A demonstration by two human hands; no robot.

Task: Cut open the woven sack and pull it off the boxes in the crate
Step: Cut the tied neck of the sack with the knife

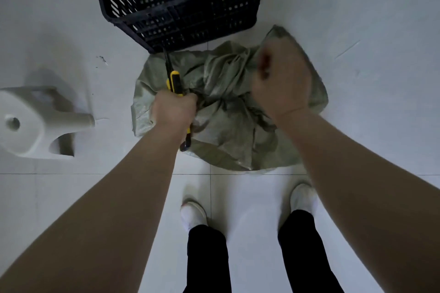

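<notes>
A crumpled grey-green woven sack (228,123) lies on the white tiled floor just in front of a black slatted plastic crate (181,0). My left hand (175,108) is closed around a yellow-and-black utility knife (175,81), its blade end pointing up toward the crate's near corner, and also pinches a fold of the sack. My right hand (282,78) is a blurred fist bunching the sack's upper right part. I see no boxes; the crate's inside looks dark and only its lower part is in frame.
A white plastic stool (35,121) lies tipped on the floor at the left. My two feet in white shoes (194,213) stand on the tiles just below the sack. Bare floor stretches to the right.
</notes>
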